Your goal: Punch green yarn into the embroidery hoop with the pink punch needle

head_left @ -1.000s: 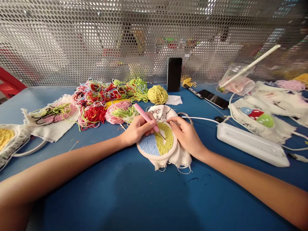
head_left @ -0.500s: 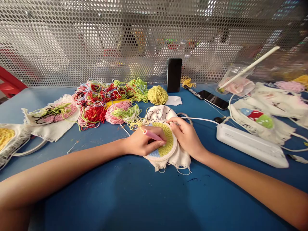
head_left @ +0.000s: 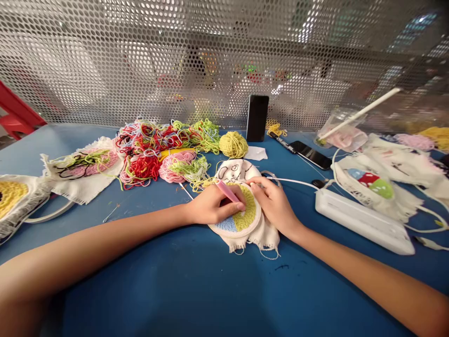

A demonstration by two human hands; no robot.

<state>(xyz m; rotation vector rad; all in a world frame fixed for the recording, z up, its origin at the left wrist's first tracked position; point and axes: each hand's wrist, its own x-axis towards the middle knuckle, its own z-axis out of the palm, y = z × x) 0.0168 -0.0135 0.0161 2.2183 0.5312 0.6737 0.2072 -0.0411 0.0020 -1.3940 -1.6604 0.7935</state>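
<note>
A pink punch needle [head_left: 228, 192] is gripped in my left hand [head_left: 209, 204], its lower end down at the stitched face of a round embroidery hoop [head_left: 258, 219]. The hoop stretches cream cloth [head_left: 269, 235], which hangs out below with a frayed edge. Inside it, yellow-green loops [head_left: 248, 214] fill the right part and light blue loops [head_left: 227, 224] the lower left. My right hand [head_left: 275, 206] pinches the hoop's right rim, thumb on top, its other fingers partly hidden. Black outlines mark the cloth above the hoop. The needle's very tip is too small to make out.
Behind my left hand lies a heap of tangled yarn [head_left: 154, 140], with a yellow-green ball [head_left: 233, 144] beside it. A phone [head_left: 257, 118] stands against the perforated metal screen [head_left: 140, 61]. To the right are another phone [head_left: 311, 154], a white power strip [head_left: 365, 220] and stitched cloth [head_left: 403, 206].
My left hand has shifted slightly and the punch needle now stands more upright over the yellow-green loops. My right hand keeps its hold on the hoop. The whole view has tilted a little.
</note>
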